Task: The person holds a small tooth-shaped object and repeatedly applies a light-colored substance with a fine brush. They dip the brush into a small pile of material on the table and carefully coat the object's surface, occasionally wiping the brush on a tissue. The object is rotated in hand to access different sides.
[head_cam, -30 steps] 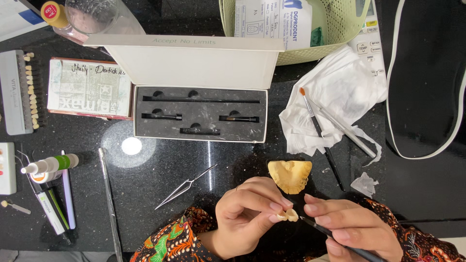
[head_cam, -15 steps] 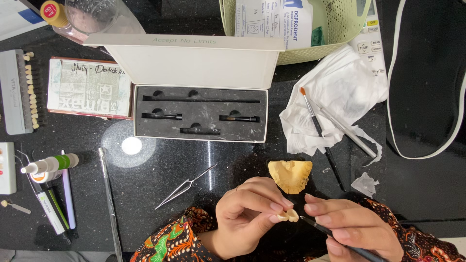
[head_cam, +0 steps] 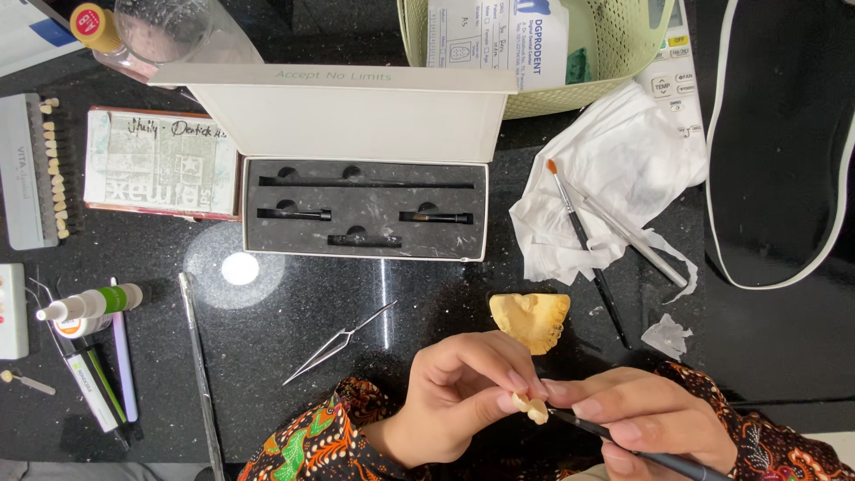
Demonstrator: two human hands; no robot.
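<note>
Far centre: open white box [head_cam: 356, 160], lid up, grey foam tray w/ black slim tools in slots. Left of it a flat rectangular pack [head_cam: 160, 162], pale green-grey label w/ red edge, handwriting on top. Far left edge: grey shade guide [head_cam: 31, 169] w/ a row of cream sample teeth. Far right of centre: pale green mesh basket [head_cam: 614, 85] holding a white printed paper. Near left: small white spray bottle [head_cam: 89, 303] w/ green band.

Near centre: left hand [head_cam: 468, 401] pinches a small cream tooth piece [head_cam: 533, 408] between thumb and fingertips, closed on it, raised above the black worktop [head_cam: 267, 374]. Right hand [head_cam: 646, 419] grips a dark thin brush handle [head_cam: 641, 450], tip touching the piece. Yellow dental cast [head_cam: 532, 319] lies just beyond the hands; metal tweezers [head_cam: 338, 343] to its left.
</note>
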